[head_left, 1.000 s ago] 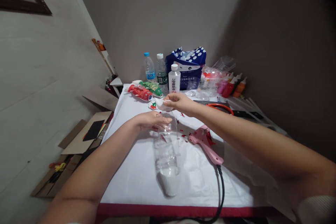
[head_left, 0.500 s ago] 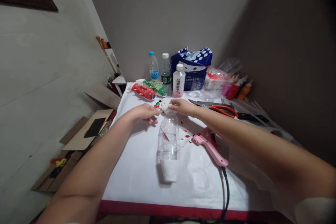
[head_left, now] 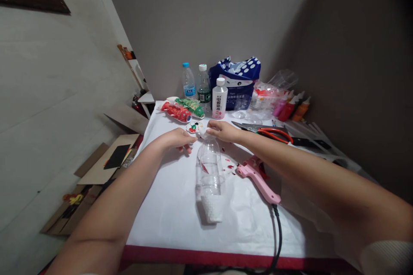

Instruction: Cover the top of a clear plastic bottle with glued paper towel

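A clear plastic bottle (head_left: 211, 174) lies on the white-covered table (head_left: 167, 219), its white-wrapped base (head_left: 213, 209) toward me and its neck pointing away. At the neck is a white piece (head_left: 202, 133), pinched between the thumb and fingers of my right hand (head_left: 221, 131). My left hand (head_left: 180, 139) is just left of the neck, thumb and forefinger close together near the white piece, other fingers curled below; whether it grips anything is too small to tell. A small palette with red and green paint (head_left: 194, 127) lies just beyond the hands.
Right of the bottle lie a pink glue gun (head_left: 260, 182) with a black cord, red scraps, and orange-handled scissors (head_left: 275, 134). Behind stand bottles (head_left: 219, 101), a blue bag (head_left: 240, 94), red and green fish shapes (head_left: 177, 111) and paint tubes (head_left: 300, 109). Cardboard (head_left: 106, 159) is at left.
The wrapped base of the bottle has swung slightly to the right. Both hands have stayed almost where they were near the neck.
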Motion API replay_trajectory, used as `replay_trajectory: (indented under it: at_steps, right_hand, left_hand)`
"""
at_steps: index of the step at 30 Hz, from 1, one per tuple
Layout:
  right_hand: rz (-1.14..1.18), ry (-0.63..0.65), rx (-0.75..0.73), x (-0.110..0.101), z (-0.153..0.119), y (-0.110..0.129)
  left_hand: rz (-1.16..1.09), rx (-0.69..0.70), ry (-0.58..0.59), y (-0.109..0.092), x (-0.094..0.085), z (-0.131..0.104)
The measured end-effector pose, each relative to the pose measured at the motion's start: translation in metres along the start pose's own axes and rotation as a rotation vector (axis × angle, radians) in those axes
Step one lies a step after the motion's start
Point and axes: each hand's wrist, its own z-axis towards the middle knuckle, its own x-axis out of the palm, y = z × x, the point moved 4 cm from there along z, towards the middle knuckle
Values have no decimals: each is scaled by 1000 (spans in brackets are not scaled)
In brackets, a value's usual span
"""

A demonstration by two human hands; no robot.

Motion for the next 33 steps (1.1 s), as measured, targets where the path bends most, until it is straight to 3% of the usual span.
replay_trajectory:
  at_steps: [14,22,27,33]
  right_hand:
    - [-291,-76,-119,-7,-6,13]
    - [-188,-168,-99,-25,-6,12]
    - [-92,-264,-2,-40,-6,8]
    - [-39,-240,97,-34,0,16]
  left_hand:
    - [33,48,-7,6,-2,5]
    - [44,39,-35,5,-3,2]
    - [40,75,-75,-1,-3,-1]
    - [74,124,-163,0,-2,1]
